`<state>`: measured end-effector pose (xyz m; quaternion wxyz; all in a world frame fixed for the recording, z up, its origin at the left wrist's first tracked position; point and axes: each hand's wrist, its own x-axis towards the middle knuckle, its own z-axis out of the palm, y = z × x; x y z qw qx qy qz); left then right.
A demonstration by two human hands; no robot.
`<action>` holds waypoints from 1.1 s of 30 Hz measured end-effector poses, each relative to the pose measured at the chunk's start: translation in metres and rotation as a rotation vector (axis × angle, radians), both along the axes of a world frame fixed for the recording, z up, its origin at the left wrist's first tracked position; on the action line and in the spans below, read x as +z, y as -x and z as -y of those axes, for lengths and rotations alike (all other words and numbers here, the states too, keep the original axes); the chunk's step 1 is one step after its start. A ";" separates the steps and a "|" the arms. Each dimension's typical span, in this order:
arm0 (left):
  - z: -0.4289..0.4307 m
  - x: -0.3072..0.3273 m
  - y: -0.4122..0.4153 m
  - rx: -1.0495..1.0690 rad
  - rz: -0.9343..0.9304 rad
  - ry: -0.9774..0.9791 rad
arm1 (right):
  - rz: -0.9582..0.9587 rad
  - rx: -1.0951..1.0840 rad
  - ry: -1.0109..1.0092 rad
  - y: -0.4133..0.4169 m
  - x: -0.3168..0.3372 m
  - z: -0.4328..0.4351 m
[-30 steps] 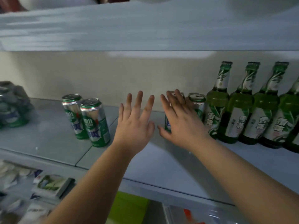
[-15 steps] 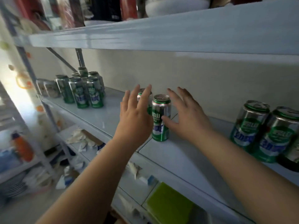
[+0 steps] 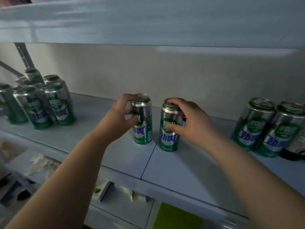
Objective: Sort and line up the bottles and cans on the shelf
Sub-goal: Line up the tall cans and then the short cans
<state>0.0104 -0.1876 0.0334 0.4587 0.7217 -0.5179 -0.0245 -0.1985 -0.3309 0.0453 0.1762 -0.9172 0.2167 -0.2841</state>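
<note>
My left fingers [image 3: 132, 119] curl round the side of the left can [image 3: 143, 129], with one fingertip up on its rim. My right fingers [image 3: 172, 128] do the same on the right can [image 3: 169, 138]: thumb on the front, a fingertip on the lid. So my left hand [image 3: 118, 119] grips one can and my right hand [image 3: 191, 124] grips the other.

Both cans stand straight up in the middle of the shelf [image 3: 181, 171]. They are near each other but not touching, and the crack between two shelf boards runs between them.

Far out at nine o'clock from my hands is a bunch of cans [image 3: 41, 104], crowded and not in a line. It is blurry there, so I cannot count them. Out at three o'clock a pair of cans [image 3: 264, 126] stands side by side.

I think my job now is to put my two cans into a neat row. To do it well, I should hold each can firmly round its middle, not just by the top, so it does not tip. I should move slowly, keep them upright, turn the words to the front, and set them down touching, in line with their neighbours.
</note>
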 end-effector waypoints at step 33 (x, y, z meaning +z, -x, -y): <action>0.153 -0.020 0.102 -0.390 0.091 0.151 | -0.267 -0.659 0.482 0.101 -0.002 0.051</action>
